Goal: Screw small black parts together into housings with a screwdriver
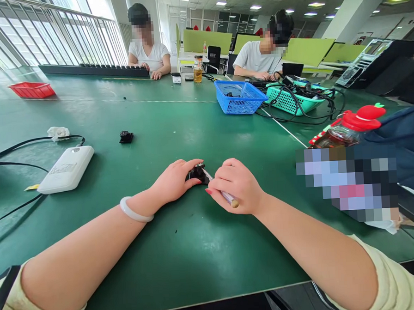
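My left hand (172,181) rests on the green table, thumb and fingers closed round a small black part (197,174) with a metallic bit on its top edge. In my right hand (241,185) is a slim pen-like tool (228,198) with a pale shaft and a tan butt end. Its far end meets or nearly meets the black part; the tip is too small to make out. A second small black part (126,137) lies farther off, to the left.
At left are a white box-like device (67,170) with black cables and a crumpled white tissue (58,133). Farther back stand a red tray (32,90), a blue basket (240,97) and a green basket (290,99) of cables. A red-lidded bottle (347,129) is at right. Two people sit opposite.
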Demonstrator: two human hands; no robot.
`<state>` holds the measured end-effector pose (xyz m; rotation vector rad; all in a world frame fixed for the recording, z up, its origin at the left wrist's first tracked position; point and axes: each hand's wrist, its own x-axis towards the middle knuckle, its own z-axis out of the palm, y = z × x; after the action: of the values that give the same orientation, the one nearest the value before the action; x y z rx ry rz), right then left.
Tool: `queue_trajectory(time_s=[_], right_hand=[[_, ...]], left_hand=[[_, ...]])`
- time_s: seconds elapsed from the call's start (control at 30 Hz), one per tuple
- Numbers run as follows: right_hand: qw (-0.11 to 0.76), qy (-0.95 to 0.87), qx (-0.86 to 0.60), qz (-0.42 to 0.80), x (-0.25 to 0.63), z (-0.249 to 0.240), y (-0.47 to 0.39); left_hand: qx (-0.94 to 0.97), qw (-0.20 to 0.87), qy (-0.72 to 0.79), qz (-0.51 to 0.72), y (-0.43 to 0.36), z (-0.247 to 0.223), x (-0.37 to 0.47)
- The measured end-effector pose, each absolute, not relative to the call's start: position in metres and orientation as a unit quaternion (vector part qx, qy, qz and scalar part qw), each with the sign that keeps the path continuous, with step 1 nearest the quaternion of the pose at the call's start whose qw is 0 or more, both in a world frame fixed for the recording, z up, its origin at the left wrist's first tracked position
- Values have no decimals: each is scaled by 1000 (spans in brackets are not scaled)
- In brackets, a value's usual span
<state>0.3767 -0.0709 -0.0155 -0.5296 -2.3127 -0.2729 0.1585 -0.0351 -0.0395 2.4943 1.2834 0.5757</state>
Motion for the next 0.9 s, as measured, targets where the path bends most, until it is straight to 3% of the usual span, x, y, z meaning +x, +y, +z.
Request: queue_trajectory(time_s=[0.3, 0.43, 0.77, 0.9], right_hand=[[494, -772, -384, 117, 383, -25, -60], [543, -718, -394, 185, 384, -21, -63], [419, -787, -385, 238, 372, -27, -65], [429, -774, -391, 252, 373, -25, -65]], left_hand=[[858, 180, 431, 212, -38, -38, 157], [854, 190, 437, 209, -39, -37, 157], [857, 195, 418, 231, -40, -37, 157], [858, 193, 417, 229, -40, -37, 157]])
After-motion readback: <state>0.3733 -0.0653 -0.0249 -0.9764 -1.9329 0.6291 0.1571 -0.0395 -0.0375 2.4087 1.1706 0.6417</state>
